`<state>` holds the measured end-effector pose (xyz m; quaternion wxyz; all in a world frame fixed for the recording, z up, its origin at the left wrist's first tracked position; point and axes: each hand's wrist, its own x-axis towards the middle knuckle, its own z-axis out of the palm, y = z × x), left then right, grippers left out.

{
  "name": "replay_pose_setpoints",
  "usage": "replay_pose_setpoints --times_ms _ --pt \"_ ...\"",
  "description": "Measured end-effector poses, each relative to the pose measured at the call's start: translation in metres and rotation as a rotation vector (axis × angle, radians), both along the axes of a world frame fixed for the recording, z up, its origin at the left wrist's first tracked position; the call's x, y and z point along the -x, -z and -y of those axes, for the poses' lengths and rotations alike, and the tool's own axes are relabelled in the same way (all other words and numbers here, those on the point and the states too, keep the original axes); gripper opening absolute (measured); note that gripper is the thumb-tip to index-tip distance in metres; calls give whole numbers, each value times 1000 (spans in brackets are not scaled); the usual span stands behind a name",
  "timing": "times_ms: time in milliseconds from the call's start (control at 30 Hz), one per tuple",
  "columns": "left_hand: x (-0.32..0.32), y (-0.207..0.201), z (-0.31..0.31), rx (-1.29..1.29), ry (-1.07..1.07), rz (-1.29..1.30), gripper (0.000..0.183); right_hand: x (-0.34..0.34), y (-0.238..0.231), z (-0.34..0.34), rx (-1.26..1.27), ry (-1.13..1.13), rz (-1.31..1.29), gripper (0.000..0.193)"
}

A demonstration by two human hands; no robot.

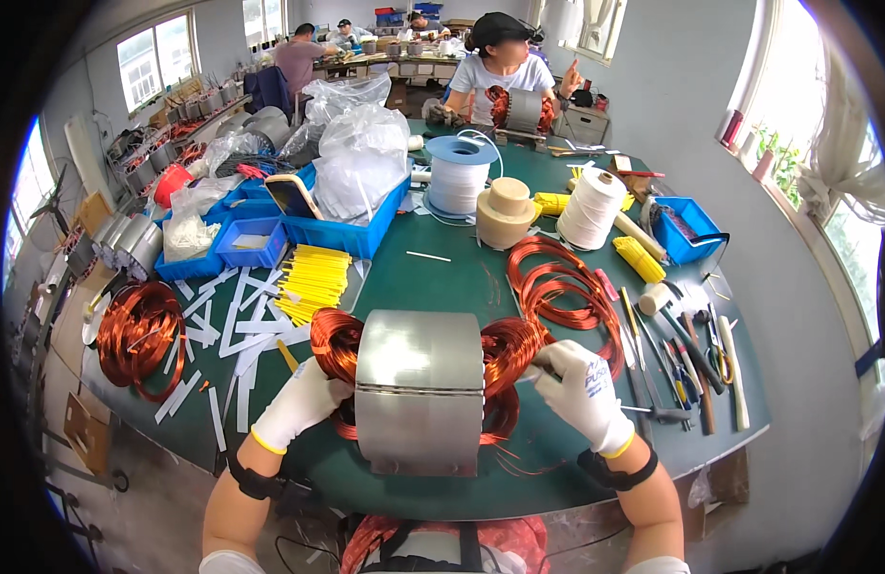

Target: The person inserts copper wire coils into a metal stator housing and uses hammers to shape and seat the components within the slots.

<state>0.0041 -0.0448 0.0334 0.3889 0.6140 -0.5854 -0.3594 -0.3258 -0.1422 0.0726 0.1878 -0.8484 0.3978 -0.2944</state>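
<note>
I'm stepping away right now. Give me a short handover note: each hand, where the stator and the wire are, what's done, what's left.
Left hand: gloved, pressed against the copper winding at the left end of the motor stator.
Right hand: gloved, fingers on the winding at the right end; whether it pinches a tool cannot be told.
Stator: lying on its side on the green table, near the front edge.
Loose copper wire coils: behind the right hand.
Hand tools: to the right.
Done: coils sit in the stator, bulging from both ends.
Left: both winding ends look loose and untied.
</note>
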Motion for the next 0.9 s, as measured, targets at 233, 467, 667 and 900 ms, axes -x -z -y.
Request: replay_pose_setpoints --times_ms 233,467,667,900 --pt "5 -3 -3 45 4 33 29 -10 15 8 234 -49 -27 10" --pt "9 -2 -1 44 21 -38 28 -13 15 23 336 -120 -11 14" --pt "7 -3 4 54 25 -11 27 -1 -13 23 321 -96 60 16" --pt "-11 3 -12 -163 -8 -3 28 8 -32 2 29 18 -149 30"
